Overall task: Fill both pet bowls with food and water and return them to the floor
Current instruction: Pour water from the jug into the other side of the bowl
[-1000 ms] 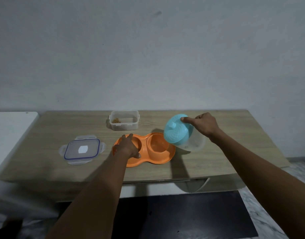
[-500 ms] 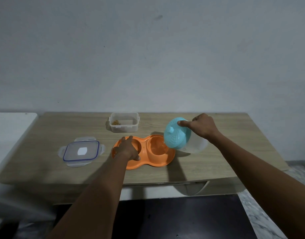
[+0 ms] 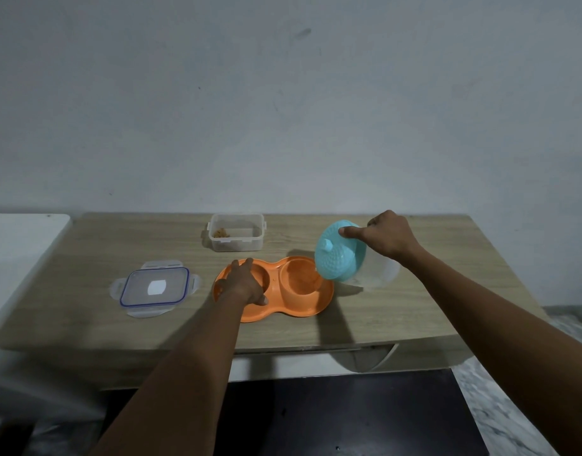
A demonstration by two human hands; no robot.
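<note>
An orange double pet bowl [image 3: 292, 306] lies on the wooden table [image 3: 414, 311]. My left hand [image 3: 242, 283] rests over its left cup, thumb on the near rim, hiding what is inside. My right hand [image 3: 386, 236] grips a clear water jug with a turquoise lid [image 3: 340, 255], tipped sideways with the lid over the right cup [image 3: 301, 278]. The right cup looks wet; I cannot make out a stream.
A clear food container [image 3: 236, 232] holding a few brown pieces stands behind the bowl. Its blue-rimmed lid [image 3: 154, 287] lies to the left. A white surface [image 3: 16, 245] adjoins the table's left end. Dark floor lies below the near edge.
The jug has tipped a little further toward the right cup. My left hand has stayed on the bowl's left cup.
</note>
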